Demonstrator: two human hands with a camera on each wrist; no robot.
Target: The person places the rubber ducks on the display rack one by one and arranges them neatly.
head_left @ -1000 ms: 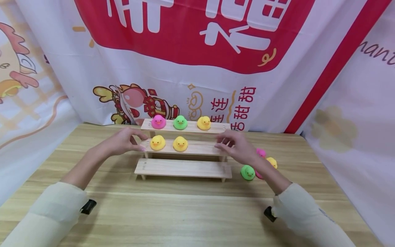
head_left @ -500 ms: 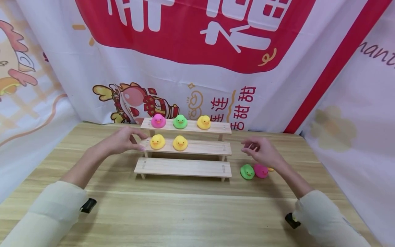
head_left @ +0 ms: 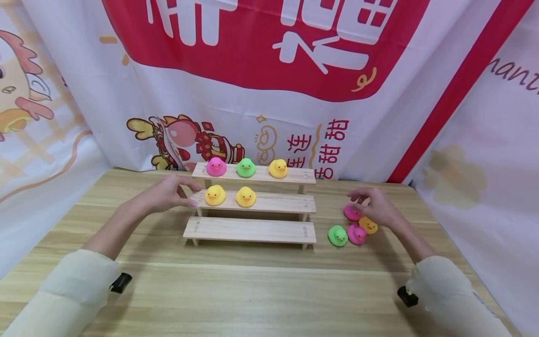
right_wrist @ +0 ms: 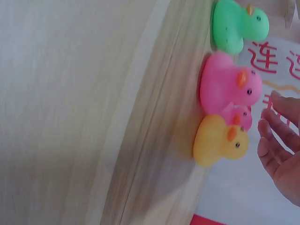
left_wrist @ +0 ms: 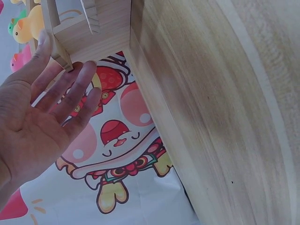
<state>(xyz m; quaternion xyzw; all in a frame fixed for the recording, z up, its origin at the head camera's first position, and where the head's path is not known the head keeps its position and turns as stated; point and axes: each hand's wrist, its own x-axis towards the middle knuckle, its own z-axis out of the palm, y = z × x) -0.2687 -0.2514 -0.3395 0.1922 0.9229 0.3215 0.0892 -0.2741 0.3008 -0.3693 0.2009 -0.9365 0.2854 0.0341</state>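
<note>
A three-step wooden display stand (head_left: 248,229) carries small rubber ducks. My left hand (head_left: 170,193) grips the left end of its middle step, thumb near a yellow duck (head_left: 215,195). In the left wrist view the stand's end lies between thumb and fingers. My right hand (head_left: 375,206) hovers with loosely bent fingers over a pink duck (head_left: 350,214) right of the stand, partly covering it in the head view. Nothing is in its grasp; the right wrist view shows the fingers (right_wrist: 275,136) apart from the ducks. Close by sit a yellow duck (head_left: 368,225), another pink duck (head_left: 356,235) and a green duck (head_left: 338,236).
On the top step stand a pink duck (head_left: 216,166), a green duck (head_left: 246,167) and a yellow duck (head_left: 278,168). A second yellow duck (head_left: 246,197) is on the middle step. Printed cloth (head_left: 236,107) hangs behind the wooden table (head_left: 252,295).
My right hand has moved right, from the right end of the middle step to above the loose ducks. My left hand has stayed at the stand.
</note>
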